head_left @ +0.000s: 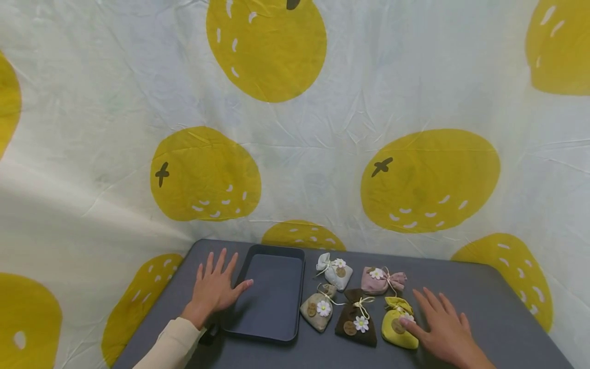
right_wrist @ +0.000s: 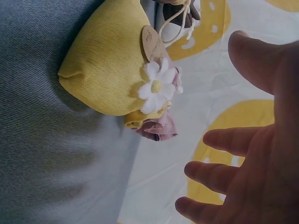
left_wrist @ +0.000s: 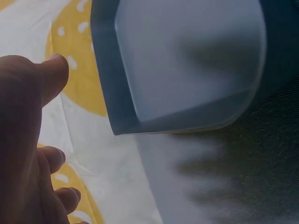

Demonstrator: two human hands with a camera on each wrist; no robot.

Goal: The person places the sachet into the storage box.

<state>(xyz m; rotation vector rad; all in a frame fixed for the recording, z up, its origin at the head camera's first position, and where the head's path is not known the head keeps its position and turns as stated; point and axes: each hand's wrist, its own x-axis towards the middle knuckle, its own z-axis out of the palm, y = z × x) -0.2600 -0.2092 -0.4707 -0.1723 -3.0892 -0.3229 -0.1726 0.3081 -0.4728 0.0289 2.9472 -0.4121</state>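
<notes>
My left hand (head_left: 214, 289) is spread with straight fingers over the left edge of a dark rectangular tray (head_left: 269, 292), holding nothing. In the left wrist view the thumb points toward the tray (left_wrist: 187, 126), with the hand's shadow falling across it. My right hand (head_left: 442, 325) is spread too, its thumb overlapping a yellow drawstring pouch (head_left: 398, 335) in the head view. The right wrist view shows a gap between those fingers and the yellow pouch (right_wrist: 103, 65), which bears a white daisy and a brown tag.
Right of the tray lie a white pouch (head_left: 340, 282), a pink pouch (head_left: 371, 287), a beige pouch (head_left: 315, 318) and a dark brown pouch (head_left: 345, 312), each with a daisy. A grey table (head_left: 479, 292) carries everything; a lemon-print cloth (head_left: 313, 179) hangs behind it.
</notes>
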